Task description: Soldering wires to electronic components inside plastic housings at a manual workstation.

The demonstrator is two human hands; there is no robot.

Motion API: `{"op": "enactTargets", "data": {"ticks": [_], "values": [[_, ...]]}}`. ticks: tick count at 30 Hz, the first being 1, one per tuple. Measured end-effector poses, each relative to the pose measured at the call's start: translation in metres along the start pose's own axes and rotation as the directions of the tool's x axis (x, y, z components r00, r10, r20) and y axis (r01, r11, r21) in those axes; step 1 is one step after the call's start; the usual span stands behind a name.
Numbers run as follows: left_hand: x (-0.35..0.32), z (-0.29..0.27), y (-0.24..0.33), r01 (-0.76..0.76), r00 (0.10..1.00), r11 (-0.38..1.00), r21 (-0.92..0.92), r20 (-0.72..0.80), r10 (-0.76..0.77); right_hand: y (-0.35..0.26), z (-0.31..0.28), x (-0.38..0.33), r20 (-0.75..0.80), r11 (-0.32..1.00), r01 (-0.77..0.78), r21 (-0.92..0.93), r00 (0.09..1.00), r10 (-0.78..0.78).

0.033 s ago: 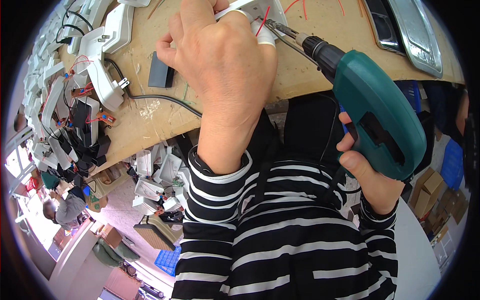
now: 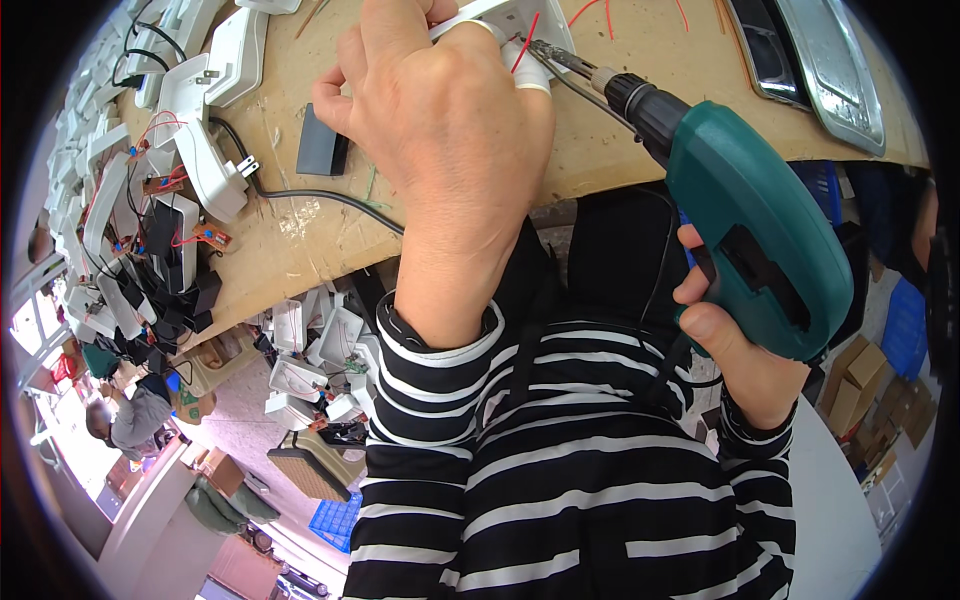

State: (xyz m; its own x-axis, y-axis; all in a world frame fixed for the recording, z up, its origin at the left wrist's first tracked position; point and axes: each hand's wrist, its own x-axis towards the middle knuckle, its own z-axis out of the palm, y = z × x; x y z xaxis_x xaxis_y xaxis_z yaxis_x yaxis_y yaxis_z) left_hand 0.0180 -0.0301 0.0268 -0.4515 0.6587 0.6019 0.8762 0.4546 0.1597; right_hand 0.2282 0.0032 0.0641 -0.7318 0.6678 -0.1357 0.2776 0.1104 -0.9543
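My left hand (image 2: 450,125) is at the top of the head view, its fingers closed on a white plastic housing (image 2: 556,24) at the table's far side. White covers (image 2: 533,76) wrap two of its fingertips. My right hand (image 2: 735,345) grips a green and black power screwdriver (image 2: 760,215) from below. The tool's metal bit (image 2: 570,60) points up and left, its tip at the housing beside my left fingers. A short red wire (image 2: 526,43) stands up across the tip. What lies under my left palm is hidden.
A small black box (image 2: 321,142) and a black cable (image 2: 330,199) lie left of my left hand. White housings (image 2: 210,170) and wired circuit boards (image 2: 210,236) crowd the table's left. A metallic tray (image 2: 838,70) lies far right. More housings (image 2: 340,335) sit below the table edge.
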Motion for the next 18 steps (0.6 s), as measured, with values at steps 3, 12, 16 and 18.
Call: {"op": "enactTargets", "data": {"ticks": [3,12,16,18], "values": [[0.0,0.001,0.001,0.003,1.0,1.0,-0.003,-0.011,-0.003,-0.001,-0.003,-0.002,0.0,1.0,-0.017,-0.025,1.0,0.017],[0.0,-0.001,0.0,0.004,1.0,1.0,0.003,0.009,-0.004,0.008,-0.02,-0.014,0.011,0.992,0.125,-0.02,0.992,-0.124],[0.0,0.002,0.0,-0.002,1.0,1.0,0.026,0.006,0.002,0.015,-0.02,-0.01,-0.023,0.945,0.326,0.016,0.945,-0.326],[0.0,0.002,0.001,-0.008,1.0,1.0,-0.004,-0.014,0.008,0.014,-0.019,-0.011,-0.067,0.946,0.321,0.034,0.946,-0.319]]}}
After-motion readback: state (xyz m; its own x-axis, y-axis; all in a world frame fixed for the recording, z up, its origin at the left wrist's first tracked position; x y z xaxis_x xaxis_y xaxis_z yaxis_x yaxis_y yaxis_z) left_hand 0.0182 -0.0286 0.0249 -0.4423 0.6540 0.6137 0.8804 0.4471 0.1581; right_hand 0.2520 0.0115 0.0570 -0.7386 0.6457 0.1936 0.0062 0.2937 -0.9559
